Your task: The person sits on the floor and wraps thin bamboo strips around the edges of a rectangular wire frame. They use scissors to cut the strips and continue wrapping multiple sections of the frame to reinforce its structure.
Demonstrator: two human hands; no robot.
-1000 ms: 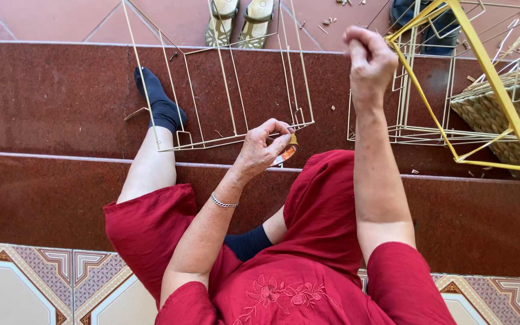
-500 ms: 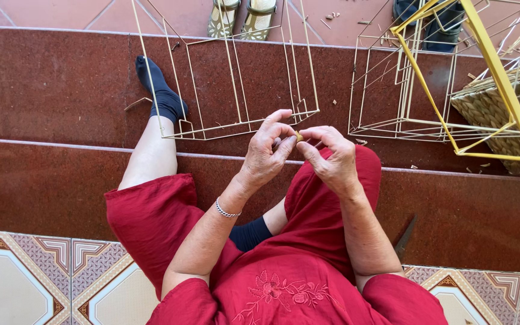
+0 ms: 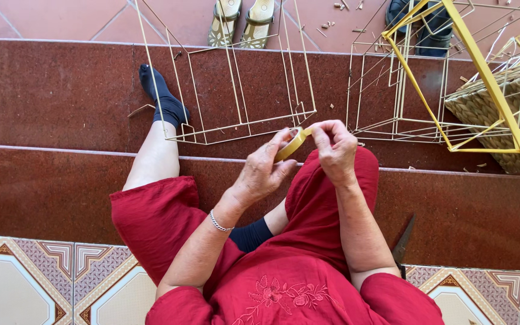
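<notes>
My left hand (image 3: 263, 171) holds a small yellowish roll of tape (image 3: 292, 144) above my raised knee. My right hand (image 3: 334, 146) meets it from the right, its fingertips pinching at the roll's upper edge. Both hands hover over my red trousers, just in front of a pale wire frame (image 3: 236, 78) that stands on the dark red step. My left leg in a dark sock (image 3: 162, 99) stretches out beside that frame.
More wire frames (image 3: 392, 90), a yellow frame (image 3: 482, 78) and a woven basket (image 3: 507, 114) stand at the right. A pair of sandals (image 3: 242, 21) lies on the upper floor. Scissors (image 3: 403, 244) rest on the step by my right side. Patterned tiles lie below.
My right hand came down from high up near the frames and joined the left hand at the tape roll. The left hand has shifted slightly right.
</notes>
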